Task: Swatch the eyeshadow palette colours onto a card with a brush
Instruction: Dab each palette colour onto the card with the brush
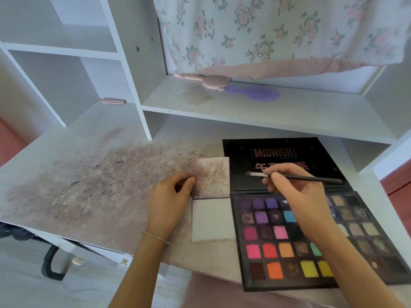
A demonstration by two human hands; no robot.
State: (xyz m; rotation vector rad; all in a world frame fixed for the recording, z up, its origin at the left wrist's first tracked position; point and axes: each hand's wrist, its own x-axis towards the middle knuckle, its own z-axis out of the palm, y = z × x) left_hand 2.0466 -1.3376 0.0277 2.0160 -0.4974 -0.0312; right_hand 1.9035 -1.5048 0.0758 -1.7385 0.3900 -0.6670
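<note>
At frame centre the left hand [169,196] pinches the stained card [211,176] by its edge; the right hand [293,185], its grip pinching the brush [295,177], hovers above the open eyeshadow palette [287,238]. Loose pigment could smear the clean card [212,218] below.

card [211,182] left of palette [311,236] (touching), on desk [89,174]

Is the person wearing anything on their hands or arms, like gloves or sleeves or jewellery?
No gloves and no sleeves show: both forearms are bare as far as the picture reaches. The left hand has a thin, beaded-looking bracelet around its wrist. The right hand wears nothing visible, and no rings show on the fingers.
</note>
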